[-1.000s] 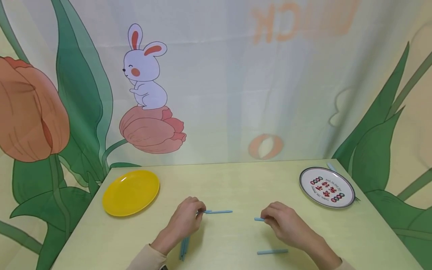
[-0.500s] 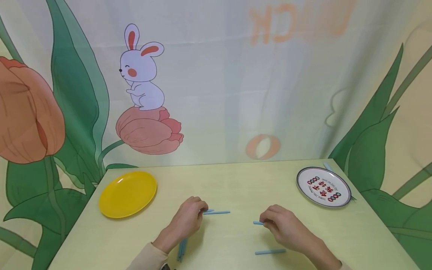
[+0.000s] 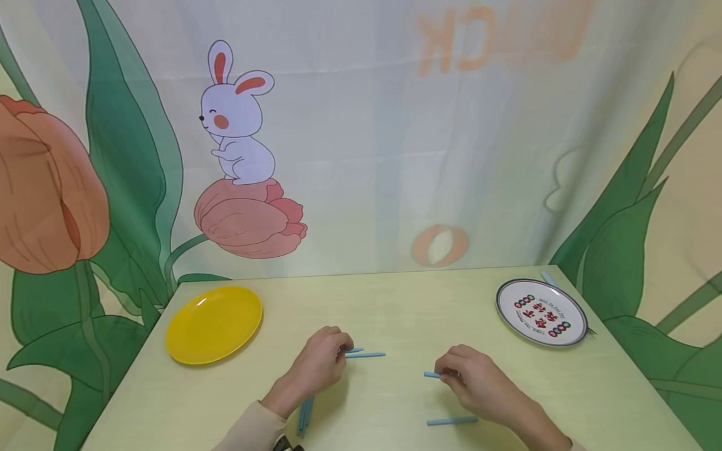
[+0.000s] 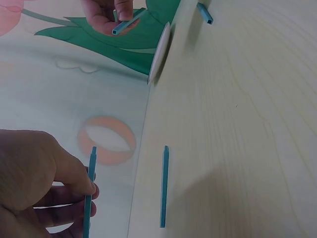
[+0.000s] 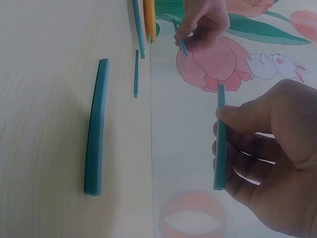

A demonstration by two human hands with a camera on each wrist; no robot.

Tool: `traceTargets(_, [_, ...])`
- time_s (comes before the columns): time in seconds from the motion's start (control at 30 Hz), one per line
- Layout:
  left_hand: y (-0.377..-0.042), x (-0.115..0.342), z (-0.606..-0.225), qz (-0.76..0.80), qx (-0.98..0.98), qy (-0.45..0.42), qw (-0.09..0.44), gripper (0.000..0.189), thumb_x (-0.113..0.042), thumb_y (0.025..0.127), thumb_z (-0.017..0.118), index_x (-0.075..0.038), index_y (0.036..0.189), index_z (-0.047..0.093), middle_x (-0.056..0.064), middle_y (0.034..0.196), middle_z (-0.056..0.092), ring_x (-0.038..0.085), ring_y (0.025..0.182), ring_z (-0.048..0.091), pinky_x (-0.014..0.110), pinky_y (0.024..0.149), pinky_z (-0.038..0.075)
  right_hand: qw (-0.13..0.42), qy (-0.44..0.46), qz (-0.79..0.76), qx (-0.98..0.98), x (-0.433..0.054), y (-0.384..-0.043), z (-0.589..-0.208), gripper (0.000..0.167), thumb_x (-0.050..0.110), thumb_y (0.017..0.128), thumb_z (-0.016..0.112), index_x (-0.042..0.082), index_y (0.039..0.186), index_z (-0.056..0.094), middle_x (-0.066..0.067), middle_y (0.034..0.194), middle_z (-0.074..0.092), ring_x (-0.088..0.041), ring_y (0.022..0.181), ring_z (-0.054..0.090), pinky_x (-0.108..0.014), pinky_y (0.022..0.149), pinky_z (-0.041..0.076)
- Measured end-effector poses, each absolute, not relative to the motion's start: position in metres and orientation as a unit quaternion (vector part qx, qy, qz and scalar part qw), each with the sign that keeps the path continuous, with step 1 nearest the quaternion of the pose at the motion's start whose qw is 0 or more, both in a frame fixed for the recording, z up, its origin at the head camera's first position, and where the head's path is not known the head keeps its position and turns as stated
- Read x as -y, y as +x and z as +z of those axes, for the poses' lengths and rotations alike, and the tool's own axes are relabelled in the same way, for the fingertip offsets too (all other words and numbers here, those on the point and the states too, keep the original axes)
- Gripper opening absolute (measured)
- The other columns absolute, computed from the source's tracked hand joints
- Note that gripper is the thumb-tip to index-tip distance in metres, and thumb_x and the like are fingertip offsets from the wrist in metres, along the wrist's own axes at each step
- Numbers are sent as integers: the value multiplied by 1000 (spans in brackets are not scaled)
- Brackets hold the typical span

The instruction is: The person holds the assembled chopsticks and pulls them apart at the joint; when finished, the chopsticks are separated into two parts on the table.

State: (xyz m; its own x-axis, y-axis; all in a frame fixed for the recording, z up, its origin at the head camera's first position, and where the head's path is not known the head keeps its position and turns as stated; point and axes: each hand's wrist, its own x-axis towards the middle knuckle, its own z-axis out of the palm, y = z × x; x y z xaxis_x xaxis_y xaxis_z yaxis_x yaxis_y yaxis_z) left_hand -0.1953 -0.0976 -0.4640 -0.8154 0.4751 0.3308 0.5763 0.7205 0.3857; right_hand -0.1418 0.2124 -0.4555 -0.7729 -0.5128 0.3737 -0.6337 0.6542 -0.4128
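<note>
Pinching L stick [image 4: 88, 213] in L grip [image 3: 318, 362], thumb on one side & fingers on the other, closed right down on it. Pokes out past the thumb w/ a narrower end, aimed toward R grip's side. Pinching R stick [image 5: 221, 148] in R grip [image 3: 474, 383] likewise, thumb near one end, fingers along the back, spread only as far as the stick's own thickness. Pokes out L of the fingers in head view, toward L grip. Raised above table [image 3: 406, 319], both of them, & well apart from each other.

Just beyond L grip's fingertips, flat on table: far loose stick [image 3: 366, 355]. Looks v. close to L stick from above (clearly apart from it in L wrist view, tho). Nearer the wearer, below R grip in head view, also flat: near loose stick [image 3: 451, 421]. By L wrist, partly hidden: stick bundle [image 3: 305, 416], exact no. hard to tell.

Over on far L: yellow plate [image 3: 214, 326]. On far R: white plate [image 3: 543, 313] w/ dark rim & red print, w/ pale-blue piece [image 3: 548, 278] showing behind (mostly covered, can't ID). At the back: curtain [image 3: 361, 188] w/ rabbit & tulip prints.
</note>
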Motion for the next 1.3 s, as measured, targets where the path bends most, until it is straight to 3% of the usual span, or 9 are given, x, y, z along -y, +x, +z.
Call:
traceTargets(0.57, [-202, 91, -470, -247, 918, -297, 93, 18, 5, 77, 66, -6, 88, 74, 3, 82, 68, 13, 75, 56, 26, 69, 47, 87, 308, 271, 908, -213, -138, -457, 13, 4, 85, 71, 16, 89, 69, 6, 87, 65, 0, 80, 55, -21, 68, 52])
traceTargets(1.1, [-208, 85, -474, -246, 917, -298, 95, 17, 4, 78, 66, -7, 88, 76, 1, 81, 68, 13, 74, 56, 25, 67, 45, 109, 337, 267, 896, -213, -137, -465, 14, 6, 85, 72, 19, 87, 68, 11, 86, 64, 1, 79, 55, -20, 67, 51])
traceTargets(1.3, [-211, 85, -474, -240, 919, -298, 95, 17, 4, 78, 67, -7, 88, 75, 5, 81, 68, 14, 74, 56, 25, 67, 46, 125, 347, 270, 890, -213, -137, -466, 20, 0, 80, 74, 18, 85, 68, 13, 85, 63, 1, 77, 54, -20, 66, 51])
